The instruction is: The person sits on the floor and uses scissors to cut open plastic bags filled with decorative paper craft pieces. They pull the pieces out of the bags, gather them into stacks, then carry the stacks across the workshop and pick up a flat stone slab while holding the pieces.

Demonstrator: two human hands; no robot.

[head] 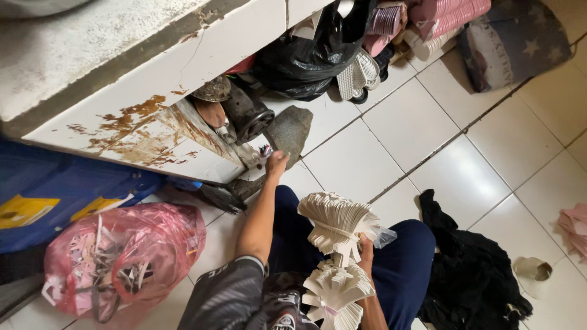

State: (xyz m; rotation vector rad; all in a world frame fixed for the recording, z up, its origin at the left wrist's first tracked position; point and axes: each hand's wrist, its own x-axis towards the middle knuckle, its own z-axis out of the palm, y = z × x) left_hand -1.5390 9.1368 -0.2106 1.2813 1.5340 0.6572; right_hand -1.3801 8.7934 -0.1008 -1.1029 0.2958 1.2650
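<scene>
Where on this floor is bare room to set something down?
Bare white tiles lie between the black bag and the black cloth, and past the cloth toward the pink stack. Crowded: under the machine by the left hand, and around the pink sack.

Two bundles of white paper cutouts [338, 221], one pink bag [122, 256], one black bag [306, 55].

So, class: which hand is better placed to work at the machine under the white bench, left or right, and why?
The left hand, probably. It is stretched out with its fingers at the machine, while the right hand is full, gripping the bundle of white paper pieces over the lap.
</scene>
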